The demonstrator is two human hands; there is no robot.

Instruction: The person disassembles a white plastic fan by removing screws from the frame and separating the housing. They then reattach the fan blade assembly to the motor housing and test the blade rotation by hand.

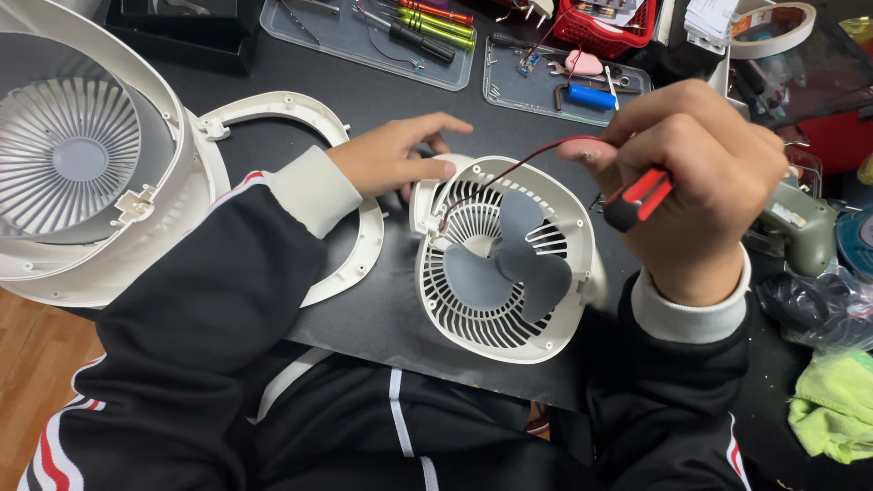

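A small white fan housing (505,264) with grey blades (509,264) lies face up on the black worktop. My left hand (400,156) rests on its upper left rim, fingers spread, steadying it. My right hand (696,173) hovers over its right side, closed around a red and black tool handle (637,198). A thin red and black wire (509,173) runs from the housing's grille up to my right fingers.
A large white fan shell (82,164) sits at the left, with a white ring frame (300,118) beside it. Clear trays of screwdrivers (382,32) and small parts (564,77) line the back. A tape roll (773,27), a grey tool (805,227) and a green cloth (832,409) lie right.
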